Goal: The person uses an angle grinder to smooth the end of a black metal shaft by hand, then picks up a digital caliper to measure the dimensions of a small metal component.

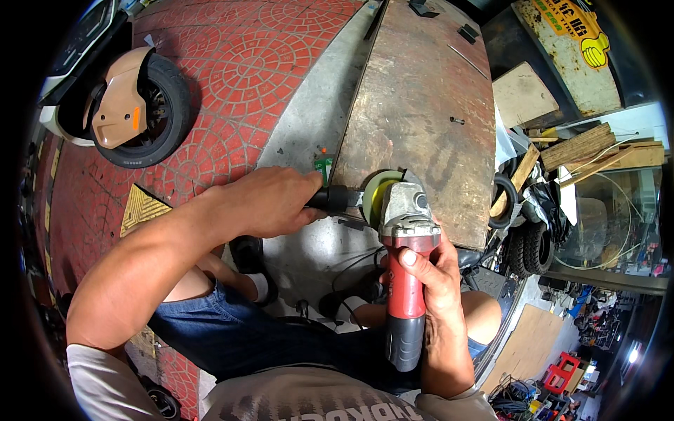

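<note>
My right hand (441,277) is wrapped around the red and black body of an angle grinder (407,281), its thumb lying along the top. At the tool's front sits a grey metal head, with a round disc (372,200) of pale green rim and yellow middle on its left side. From the left reaches my left hand (277,200), closed around a black cylindrical piece (333,198). The right end of that piece looks like bare metal and meets the disc's edge; whether they touch I cannot tell. Both hands are at the near left corner of a worn wooden board (421,105).
On the board lie a small dark bolt-like part (457,120), a thin rod (468,61) and black brackets (423,8). A green packet (324,170) is beside its left edge. Right of it are wood scraps (579,147) and tyres (537,249). A scooter's front wheel (165,112) stands far left.
</note>
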`<state>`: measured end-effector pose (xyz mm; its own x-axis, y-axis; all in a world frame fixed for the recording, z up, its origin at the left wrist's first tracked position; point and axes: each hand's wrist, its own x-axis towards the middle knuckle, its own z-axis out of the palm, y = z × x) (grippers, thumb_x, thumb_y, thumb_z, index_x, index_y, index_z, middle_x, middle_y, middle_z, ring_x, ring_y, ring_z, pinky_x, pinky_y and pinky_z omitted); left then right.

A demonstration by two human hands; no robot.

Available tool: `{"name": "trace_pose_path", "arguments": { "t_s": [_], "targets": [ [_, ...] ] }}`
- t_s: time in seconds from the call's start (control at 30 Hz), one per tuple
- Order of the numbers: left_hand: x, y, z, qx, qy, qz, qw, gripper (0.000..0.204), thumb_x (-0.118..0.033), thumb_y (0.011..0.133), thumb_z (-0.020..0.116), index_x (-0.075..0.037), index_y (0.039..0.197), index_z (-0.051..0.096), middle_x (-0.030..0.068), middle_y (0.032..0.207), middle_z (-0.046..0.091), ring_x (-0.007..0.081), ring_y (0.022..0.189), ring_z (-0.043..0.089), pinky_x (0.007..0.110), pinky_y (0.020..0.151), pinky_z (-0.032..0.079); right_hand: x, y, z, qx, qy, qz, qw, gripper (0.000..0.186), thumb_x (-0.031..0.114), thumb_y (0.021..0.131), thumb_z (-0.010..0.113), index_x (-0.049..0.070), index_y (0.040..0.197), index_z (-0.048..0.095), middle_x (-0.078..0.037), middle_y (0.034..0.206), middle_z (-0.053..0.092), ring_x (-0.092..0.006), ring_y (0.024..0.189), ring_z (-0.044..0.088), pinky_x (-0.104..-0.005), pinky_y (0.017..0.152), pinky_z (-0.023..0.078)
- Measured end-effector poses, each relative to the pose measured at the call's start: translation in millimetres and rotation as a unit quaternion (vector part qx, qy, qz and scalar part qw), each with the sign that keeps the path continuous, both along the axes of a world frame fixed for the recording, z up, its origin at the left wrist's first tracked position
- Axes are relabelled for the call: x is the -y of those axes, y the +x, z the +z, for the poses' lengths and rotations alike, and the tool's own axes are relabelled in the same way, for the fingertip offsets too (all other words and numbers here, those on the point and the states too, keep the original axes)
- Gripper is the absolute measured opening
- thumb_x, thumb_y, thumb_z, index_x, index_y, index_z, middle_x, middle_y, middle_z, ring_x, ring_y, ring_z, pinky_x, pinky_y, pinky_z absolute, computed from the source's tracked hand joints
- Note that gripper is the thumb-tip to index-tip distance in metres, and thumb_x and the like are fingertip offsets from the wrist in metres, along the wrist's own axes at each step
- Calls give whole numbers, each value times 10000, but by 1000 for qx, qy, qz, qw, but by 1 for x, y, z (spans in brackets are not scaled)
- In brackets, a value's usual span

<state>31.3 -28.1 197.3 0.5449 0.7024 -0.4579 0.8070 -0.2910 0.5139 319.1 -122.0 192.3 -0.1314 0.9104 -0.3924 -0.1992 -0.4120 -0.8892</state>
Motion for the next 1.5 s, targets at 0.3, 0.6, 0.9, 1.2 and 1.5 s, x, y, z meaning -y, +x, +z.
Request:
{"name": "trace_pose_path", "arguments": {
  "t_s": [0.3,0.6,0.9,1.2,1.5],
  "targets": [
    [-1,0,-4,-3,-1,-4,1000,351,-278,1028,705,-2,1211,589,251,865,721,508,898,716,608,795,547,0,-3,2,1,-2,-4,1000,897,190,903,908,20,1635,417,-153,1153,733,-225,836,747,-374,706,663],
    [-2,-2,-7,-9,-8,-6,1000,364,-314,1033,707,-25,1224,596,242,883,728,505,913,717,612,794,545,1,4,4,-23,9,-37,999,828,182,895,893,20,1582,462,-169,1155,721,-221,841,743,-387,698,681],
    [-6,-7,-12,8,1,-27,1000,382,-347,1036,710,-28,1206,590,235,888,728,502,920,718,602,798,544,-1,1,3,-10,7,-13,1000,869,170,906,888,33,1628,424,-155,1133,737,-221,788,744,-374,685,666],
    [-9,-5,-7,17,-1,-31,999,389,-279,1013,713,56,1194,630,271,891,746,500,924,733,587,840,565,-2,2,3,1,6,-6,1000,896,160,906,886,29,1646,399,-146,1111,733,-224,773,743,-373,676,656],
    [-9,-5,-6,11,-3,-33,999,398,-277,1016,707,63,1205,624,265,865,743,506,903,733,594,823,563,-1,0,3,3,3,-3,1000,904,191,896,907,24,1637,418,-141,1123,732,-221,804,743,-373,691,660]
  ]
}}
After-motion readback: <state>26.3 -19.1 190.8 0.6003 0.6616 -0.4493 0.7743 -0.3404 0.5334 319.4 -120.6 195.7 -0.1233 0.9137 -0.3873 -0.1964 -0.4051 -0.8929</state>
